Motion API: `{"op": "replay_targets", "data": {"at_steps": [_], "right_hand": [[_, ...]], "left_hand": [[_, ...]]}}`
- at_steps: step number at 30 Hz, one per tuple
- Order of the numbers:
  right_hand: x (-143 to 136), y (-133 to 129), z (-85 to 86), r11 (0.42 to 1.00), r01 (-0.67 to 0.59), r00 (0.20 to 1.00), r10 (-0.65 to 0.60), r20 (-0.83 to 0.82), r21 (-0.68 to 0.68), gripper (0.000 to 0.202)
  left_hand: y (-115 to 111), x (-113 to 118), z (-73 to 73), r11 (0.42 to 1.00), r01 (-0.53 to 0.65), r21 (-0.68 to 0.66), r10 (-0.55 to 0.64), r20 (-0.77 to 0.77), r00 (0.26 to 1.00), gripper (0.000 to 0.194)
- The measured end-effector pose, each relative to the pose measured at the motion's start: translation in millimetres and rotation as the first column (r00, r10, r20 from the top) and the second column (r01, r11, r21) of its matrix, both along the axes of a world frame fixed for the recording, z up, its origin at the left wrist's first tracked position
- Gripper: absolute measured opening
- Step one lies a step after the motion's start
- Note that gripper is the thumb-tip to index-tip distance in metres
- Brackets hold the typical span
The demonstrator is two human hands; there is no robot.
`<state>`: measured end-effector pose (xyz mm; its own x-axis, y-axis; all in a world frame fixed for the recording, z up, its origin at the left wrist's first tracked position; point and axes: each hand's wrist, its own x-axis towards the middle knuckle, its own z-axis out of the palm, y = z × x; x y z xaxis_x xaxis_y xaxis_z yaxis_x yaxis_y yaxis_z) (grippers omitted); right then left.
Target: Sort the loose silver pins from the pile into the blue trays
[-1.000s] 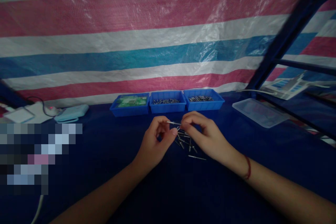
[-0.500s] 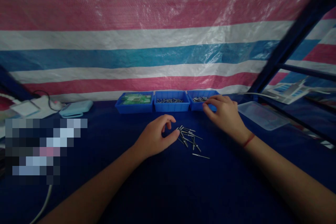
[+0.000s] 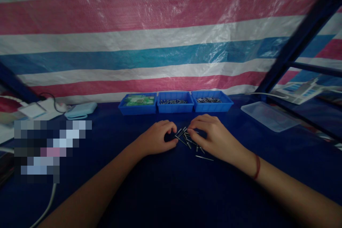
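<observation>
Head view, hands (image 3: 213,135) loosely curled, touching rivets (image 3: 188,144)

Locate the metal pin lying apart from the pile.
Head view, right of centre: the lone pin lies on the blue table, on the near side of the pin pile and the right hand.

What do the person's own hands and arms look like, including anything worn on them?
The left hand and right hand are ungloved, and both forearms are bare, with no sleeves in view. A thin, dark red cord-like band circles the right wrist; nothing shows on the left one.
</observation>
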<state>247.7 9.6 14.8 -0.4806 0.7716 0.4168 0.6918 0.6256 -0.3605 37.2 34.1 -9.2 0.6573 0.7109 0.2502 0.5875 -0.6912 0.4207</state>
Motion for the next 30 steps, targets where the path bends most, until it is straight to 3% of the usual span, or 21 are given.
{"op": "replay_targets", "data": {"at_steps": [4, 9, 16, 19, 23, 30], "right_hand": [[-1.9, -0.5, -3.1, 0.998, -0.044, 0.999, 0.045, 0.014, -0.034, 0.018], [-3.6, -0.2, -8.3, 0.995, -0.079, 0.996, 0.077, -0.034, -0.064, 0.017], [-9.8, -3.8, -13.8, 0.99, -0.06, 0.925, 0.006, -0.379, -0.131, 0.021], [-14.0, -10.6, -10.3, 0.966, -0.124, 0.879, 0.001, -0.476, -0.226, 0.013], [-19.6, -20.2, -4.2, 0.942, -0.186, 0.831, -0.001, -0.556, -0.28, 0.013], [-22.5, -27.7, 0.8, 0.922, -0.256, 0.743, -0.004, -0.669, -0.29, 0.006]], "left_hand": [[0.3, 0.5, -2.0, 0.999, 0.043, -0.014, -0.042, 0.028, 0.999, 0.009], [0.5, -1.4, -5.4, 0.997, -0.001, -0.082, 0.016, 0.188, 0.982, 0.006], [-18.8, 11.0, 4.4, 0.972, -0.204, -0.112, 0.232, 0.393, 0.89, 0.015], [-34.0, 22.9, 7.4, 0.961, -0.156, -0.23, 0.261, 0.558, 0.787, 0.014], [-47.6, 27.7, 5.0, 0.93, -0.127, -0.346, 0.332, 0.635, 0.697, 0.013], [-55.2, 27.1, 0.8, 0.888, 0.055, -0.457, 0.296, 0.658, 0.692, 0.017]]}}
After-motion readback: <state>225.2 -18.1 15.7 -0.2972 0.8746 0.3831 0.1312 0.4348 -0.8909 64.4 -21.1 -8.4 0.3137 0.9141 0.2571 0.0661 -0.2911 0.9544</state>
